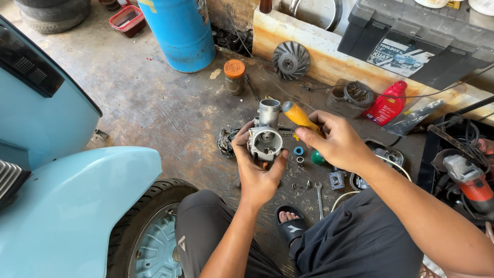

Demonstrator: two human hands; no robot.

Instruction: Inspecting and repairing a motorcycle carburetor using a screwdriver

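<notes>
My left hand (257,172) grips a grey metal carburettor body (266,135) from below, its round open chamber facing me and a cylindrical neck pointing up. My right hand (337,144) is shut on a screwdriver with a yellow-orange handle (298,116), held just to the right of the carburettor. The screwdriver's tip is hidden behind the carburettor and fingers. Small loose parts lie on the concrete floor beneath: a blue ring (298,151), a green knob (317,158) and a small spanner (319,198).
A light blue scooter (62,201) with its tyre (149,221) fills the left. A blue barrel (182,33), an orange-lidded jar (234,76), a metal fan wheel (290,60), a red bottle (387,103), a black toolbox (411,41) and an angle grinder (468,180) surround the spot.
</notes>
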